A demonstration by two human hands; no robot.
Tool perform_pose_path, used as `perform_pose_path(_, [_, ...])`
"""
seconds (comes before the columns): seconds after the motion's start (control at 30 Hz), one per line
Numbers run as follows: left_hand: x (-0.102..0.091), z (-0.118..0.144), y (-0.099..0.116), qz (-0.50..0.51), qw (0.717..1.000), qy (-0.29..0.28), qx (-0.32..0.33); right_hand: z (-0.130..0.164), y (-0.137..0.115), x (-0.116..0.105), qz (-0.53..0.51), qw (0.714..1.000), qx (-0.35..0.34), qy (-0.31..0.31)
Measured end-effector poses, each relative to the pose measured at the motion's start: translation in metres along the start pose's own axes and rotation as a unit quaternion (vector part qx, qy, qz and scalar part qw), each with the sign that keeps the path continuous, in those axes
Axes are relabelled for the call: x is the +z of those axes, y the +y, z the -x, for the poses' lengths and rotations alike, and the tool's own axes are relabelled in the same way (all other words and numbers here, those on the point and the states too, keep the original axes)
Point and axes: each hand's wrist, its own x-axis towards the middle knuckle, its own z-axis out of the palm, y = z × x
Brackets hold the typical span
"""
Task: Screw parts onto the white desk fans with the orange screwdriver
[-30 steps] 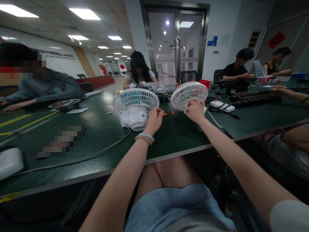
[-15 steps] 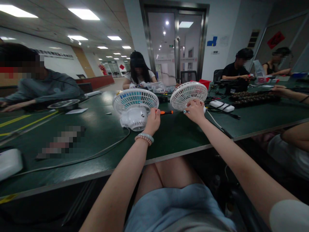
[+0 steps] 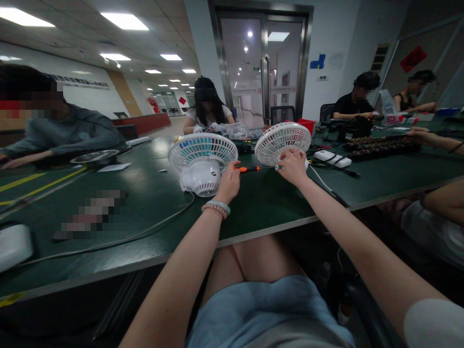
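On the near edge of the green table (image 3: 275, 203), both forearms reach forward from the lap. Left hand (image 3: 228, 183) is curled around the orange handle of a screwdriver (image 3: 248, 168), which lies level and points right toward the other hand. Right hand (image 3: 293, 166) is closed on the lower rim of a white fan grille (image 3: 282, 137), held tilted upright just above the tabletop. Just left of the left hand sits a white fan (image 3: 202, 162), its cord (image 3: 145, 229) trailing across the table. Beyond, other people sit working before glass doors (image 3: 263, 67).
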Motion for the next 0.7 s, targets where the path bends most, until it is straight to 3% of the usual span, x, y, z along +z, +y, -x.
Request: perform_pose_path(0.7, [0.0007, -0.0021, -0.0077, -0.042, 0.998, 0.026, 0.029, 0.0002, 0.0011, 0.0025, -0.001, 1.0, -0.001, 0.01])
